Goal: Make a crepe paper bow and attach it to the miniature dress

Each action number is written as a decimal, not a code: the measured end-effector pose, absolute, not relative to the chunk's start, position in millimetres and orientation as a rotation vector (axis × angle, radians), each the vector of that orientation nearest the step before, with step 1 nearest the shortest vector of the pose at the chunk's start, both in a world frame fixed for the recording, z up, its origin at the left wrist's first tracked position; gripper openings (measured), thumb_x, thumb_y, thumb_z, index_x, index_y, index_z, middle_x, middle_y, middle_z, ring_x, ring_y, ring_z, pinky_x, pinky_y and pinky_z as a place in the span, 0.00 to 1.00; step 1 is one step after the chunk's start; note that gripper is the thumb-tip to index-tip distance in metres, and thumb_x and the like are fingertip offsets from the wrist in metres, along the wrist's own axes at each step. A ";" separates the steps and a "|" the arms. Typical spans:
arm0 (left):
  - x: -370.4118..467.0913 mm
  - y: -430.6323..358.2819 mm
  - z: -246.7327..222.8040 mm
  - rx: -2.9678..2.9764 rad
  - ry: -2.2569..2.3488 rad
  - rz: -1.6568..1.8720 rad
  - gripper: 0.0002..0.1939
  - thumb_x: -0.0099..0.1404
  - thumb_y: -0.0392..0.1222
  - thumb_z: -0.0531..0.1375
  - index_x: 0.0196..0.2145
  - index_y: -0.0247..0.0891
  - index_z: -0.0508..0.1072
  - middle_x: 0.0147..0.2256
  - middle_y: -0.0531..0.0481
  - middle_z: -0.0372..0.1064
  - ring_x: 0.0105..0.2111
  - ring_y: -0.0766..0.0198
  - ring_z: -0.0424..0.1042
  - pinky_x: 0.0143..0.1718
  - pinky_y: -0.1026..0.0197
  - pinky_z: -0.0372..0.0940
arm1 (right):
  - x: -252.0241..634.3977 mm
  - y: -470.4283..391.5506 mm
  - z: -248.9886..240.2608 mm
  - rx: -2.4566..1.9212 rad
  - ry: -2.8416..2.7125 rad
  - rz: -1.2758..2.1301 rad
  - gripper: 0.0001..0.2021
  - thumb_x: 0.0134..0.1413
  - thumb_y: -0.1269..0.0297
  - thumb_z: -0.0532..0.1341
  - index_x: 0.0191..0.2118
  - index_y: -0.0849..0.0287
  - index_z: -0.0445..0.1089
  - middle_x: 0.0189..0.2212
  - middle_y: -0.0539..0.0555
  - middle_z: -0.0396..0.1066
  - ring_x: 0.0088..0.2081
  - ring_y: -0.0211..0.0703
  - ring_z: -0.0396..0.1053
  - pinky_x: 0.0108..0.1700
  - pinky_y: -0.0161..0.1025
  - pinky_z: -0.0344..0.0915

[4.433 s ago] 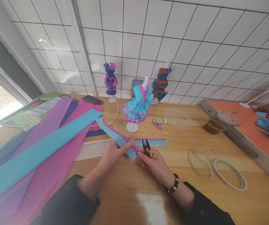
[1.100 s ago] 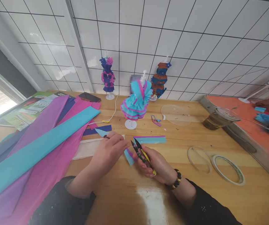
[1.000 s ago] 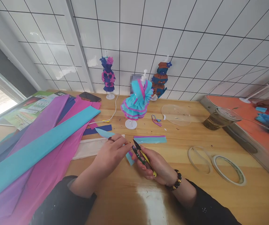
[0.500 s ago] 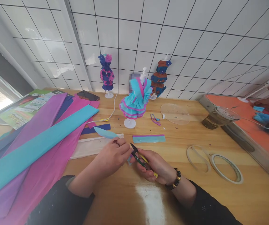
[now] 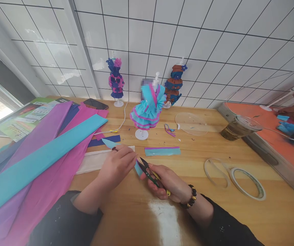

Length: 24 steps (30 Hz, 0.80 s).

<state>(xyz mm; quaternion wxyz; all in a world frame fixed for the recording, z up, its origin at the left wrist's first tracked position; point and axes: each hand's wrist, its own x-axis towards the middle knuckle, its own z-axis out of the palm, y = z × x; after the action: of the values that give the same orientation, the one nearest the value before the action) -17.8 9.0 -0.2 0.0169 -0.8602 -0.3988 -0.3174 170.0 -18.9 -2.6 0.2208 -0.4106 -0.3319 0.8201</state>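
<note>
My left hand (image 5: 118, 166) is closed, its fingertips pinching the upper end of a short turquoise strip with a purple edge (image 5: 138, 169), apparently crepe paper. Part of that strip is hidden by the fingers. In my right hand (image 5: 165, 178) is a pair of thread snips (image 5: 150, 175) with dark blades and yellow on the handle. Their blades are parted, with the tips close to my left fingertips and the strip's edge. A longer turquoise strip with a purple border (image 5: 162, 152) lies flat just beyond the snips. Behind it stands a small dress form in a turquoise-and-pink ruffled dress (image 5: 147, 114).
Colored crepe paper sheets (image 5: 47, 150) cover the left side. A white strip (image 5: 90, 161) lies by my left wrist. Two more dressed forms, one blue-and-pink (image 5: 116, 83), stand by the wall. Rightward are a tape roll (image 5: 261, 191), a drink cup (image 5: 239, 128) and an orange tray (image 5: 254, 116).
My left hand has shifted slightly left and down, showing more of the short strip. The snips have moved a little left, and their blade tips are wider apart.
</note>
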 end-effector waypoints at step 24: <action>2.7 -3.4 3.7 -3.187 -2.183 -1.503 0.14 0.59 0.46 0.54 0.27 0.36 0.75 0.27 0.49 0.69 0.28 0.64 0.65 0.31 0.64 0.59 | 167.4 -20.8 3.6 -1.347 -1.633 0.874 0.04 0.51 0.64 0.56 0.33 0.58 0.63 0.30 0.51 0.70 0.27 0.37 0.64 0.30 0.33 0.60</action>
<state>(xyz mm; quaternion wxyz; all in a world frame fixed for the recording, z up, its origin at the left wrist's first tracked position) 2.7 -3.4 3.7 -0.4811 -0.6740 -0.4617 -0.3178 167.4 -20.8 3.6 0.4131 -0.5355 -0.6494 0.3476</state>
